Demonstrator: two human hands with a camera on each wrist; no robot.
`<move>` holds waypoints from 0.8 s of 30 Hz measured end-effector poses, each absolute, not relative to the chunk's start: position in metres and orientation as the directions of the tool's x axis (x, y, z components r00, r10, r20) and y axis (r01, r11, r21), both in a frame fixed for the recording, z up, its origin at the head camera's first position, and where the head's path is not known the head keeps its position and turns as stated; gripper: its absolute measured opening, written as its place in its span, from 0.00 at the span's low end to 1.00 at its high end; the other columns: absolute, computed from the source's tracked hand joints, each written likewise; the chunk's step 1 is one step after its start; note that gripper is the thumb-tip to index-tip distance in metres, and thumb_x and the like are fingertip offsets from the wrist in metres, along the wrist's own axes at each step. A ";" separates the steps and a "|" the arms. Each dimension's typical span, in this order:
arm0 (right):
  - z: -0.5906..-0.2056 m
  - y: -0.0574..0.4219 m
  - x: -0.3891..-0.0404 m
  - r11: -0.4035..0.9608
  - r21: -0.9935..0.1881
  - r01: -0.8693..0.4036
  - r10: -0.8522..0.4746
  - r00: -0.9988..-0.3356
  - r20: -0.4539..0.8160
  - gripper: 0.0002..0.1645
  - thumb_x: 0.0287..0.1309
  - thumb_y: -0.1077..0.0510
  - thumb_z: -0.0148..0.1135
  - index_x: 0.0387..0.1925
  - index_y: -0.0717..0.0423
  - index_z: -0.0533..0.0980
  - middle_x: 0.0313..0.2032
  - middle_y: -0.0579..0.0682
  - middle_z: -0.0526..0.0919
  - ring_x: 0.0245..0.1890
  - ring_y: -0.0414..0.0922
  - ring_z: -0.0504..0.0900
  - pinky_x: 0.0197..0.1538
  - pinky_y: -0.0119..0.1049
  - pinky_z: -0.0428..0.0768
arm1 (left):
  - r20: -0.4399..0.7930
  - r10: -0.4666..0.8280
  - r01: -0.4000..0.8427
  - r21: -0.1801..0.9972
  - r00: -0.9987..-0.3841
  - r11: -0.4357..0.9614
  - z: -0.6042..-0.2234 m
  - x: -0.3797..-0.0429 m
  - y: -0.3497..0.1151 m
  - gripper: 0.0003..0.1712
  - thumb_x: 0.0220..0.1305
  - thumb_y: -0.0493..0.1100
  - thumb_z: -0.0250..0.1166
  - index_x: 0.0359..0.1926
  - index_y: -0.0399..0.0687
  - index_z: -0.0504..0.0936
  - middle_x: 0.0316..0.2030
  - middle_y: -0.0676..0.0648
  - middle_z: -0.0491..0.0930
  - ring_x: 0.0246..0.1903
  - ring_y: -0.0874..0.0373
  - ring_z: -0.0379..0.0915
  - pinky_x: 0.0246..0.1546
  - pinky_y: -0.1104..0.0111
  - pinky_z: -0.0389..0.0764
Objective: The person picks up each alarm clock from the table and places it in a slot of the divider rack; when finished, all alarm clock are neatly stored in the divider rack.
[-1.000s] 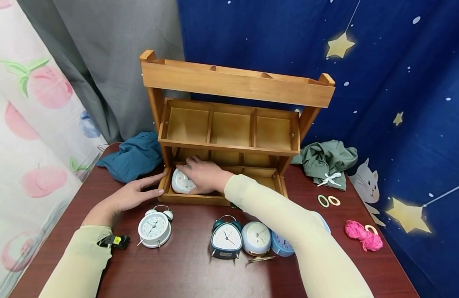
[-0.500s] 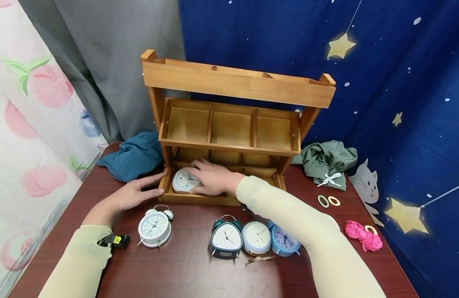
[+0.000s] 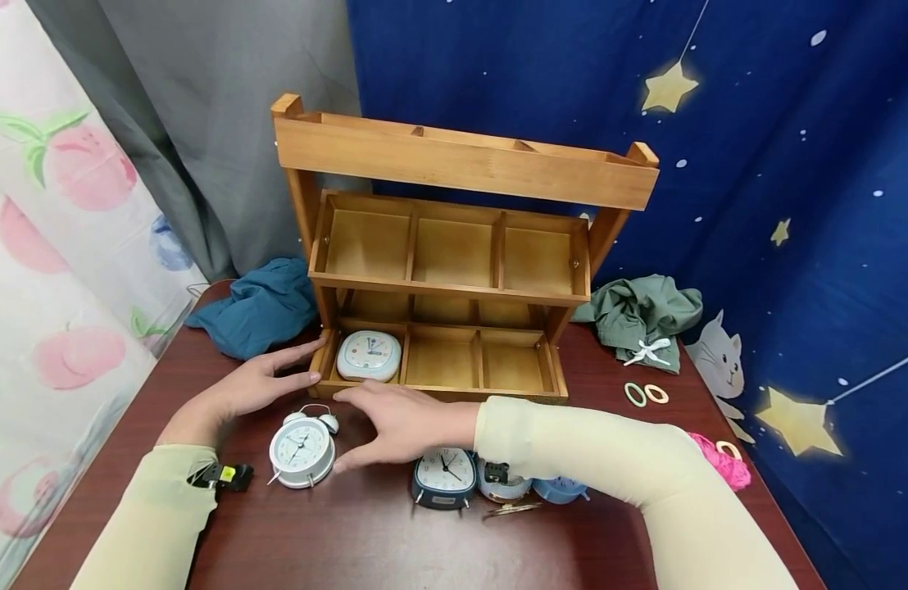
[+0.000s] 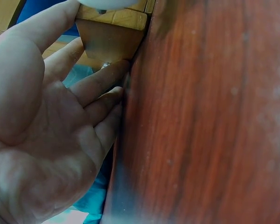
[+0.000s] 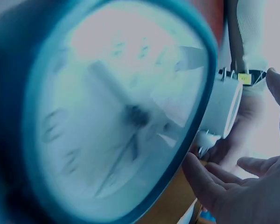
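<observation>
A white rounded clock leans in the bottom-left compartment of a wooden tiered rack. My left hand has its fingers and thumb at the rack's lower left end; the left wrist view shows them extended along the rack's corner. In front of the rack, my right hand spreads thumb and fingers, holding nothing. Near its fingertips stands a white twin-bell alarm clock. Beneath that hand is a dark teal alarm clock, its top hidden; its face fills much of the right wrist view.
Right of the teal clock, a white round clock and a blue clock are partly covered by the right arm. Blue cloth lies left of the rack, green cloth right. Two rings and pink yarn sit at right.
My right hand has let go of the white rounded clock in the bottom-left compartment and come back toward me, over the teal clock. The left hand stays at the rack's end.
</observation>
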State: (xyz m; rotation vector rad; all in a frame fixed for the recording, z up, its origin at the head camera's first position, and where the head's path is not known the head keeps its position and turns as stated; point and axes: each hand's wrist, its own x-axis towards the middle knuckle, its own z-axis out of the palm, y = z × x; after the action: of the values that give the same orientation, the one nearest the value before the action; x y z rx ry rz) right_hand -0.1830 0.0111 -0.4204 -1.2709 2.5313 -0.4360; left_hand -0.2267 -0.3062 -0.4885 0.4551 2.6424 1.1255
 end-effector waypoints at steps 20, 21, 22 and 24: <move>-0.434 -0.058 -0.161 0.696 -0.262 -0.668 -0.717 -0.662 -0.218 0.53 0.55 0.16 0.74 0.74 0.37 0.75 0.51 0.36 0.81 0.47 0.33 0.76 0.41 0.28 0.77 | -0.089 0.380 0.191 0.747 -0.921 0.637 -0.488 -0.227 -0.307 0.44 0.81 0.64 0.66 0.88 0.61 0.64 0.86 0.39 0.60 0.84 0.32 0.52 0.77 0.29 0.60; -0.433 -0.056 -0.162 0.696 -0.259 -0.670 -0.718 -0.660 -0.222 0.51 0.56 0.18 0.75 0.72 0.38 0.76 0.49 0.36 0.82 0.46 0.33 0.76 0.41 0.28 0.77 | -0.091 0.380 0.190 0.745 -0.920 0.640 -0.488 -0.227 -0.307 0.44 0.81 0.65 0.66 0.88 0.61 0.64 0.86 0.39 0.60 0.84 0.32 0.52 0.77 0.29 0.60; -0.433 -0.054 -0.163 0.695 -0.257 -0.671 -0.719 -0.658 -0.226 0.49 0.56 0.19 0.76 0.71 0.38 0.77 0.48 0.36 0.82 0.45 0.32 0.76 0.40 0.28 0.77 | -0.093 0.379 0.190 0.742 -0.921 0.643 -0.488 -0.227 -0.307 0.44 0.81 0.65 0.66 0.88 0.61 0.64 0.86 0.39 0.60 0.84 0.32 0.52 0.77 0.29 0.60; -0.432 -0.047 -0.166 0.687 -0.266 -0.676 -0.727 -0.643 -0.243 0.48 0.56 0.23 0.79 0.70 0.39 0.77 0.46 0.36 0.81 0.44 0.32 0.76 0.40 0.28 0.76 | -0.095 0.374 0.187 0.738 -0.923 0.649 -0.488 -0.226 -0.307 0.44 0.81 0.65 0.66 0.88 0.61 0.64 0.86 0.39 0.60 0.84 0.32 0.52 0.77 0.29 0.60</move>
State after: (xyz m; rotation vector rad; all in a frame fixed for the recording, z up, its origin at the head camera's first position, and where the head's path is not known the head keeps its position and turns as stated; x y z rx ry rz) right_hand -0.1660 -0.0470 -0.4323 -1.1051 2.5704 -0.2145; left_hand -0.2264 -0.3074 -0.4878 0.4555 2.6300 1.1368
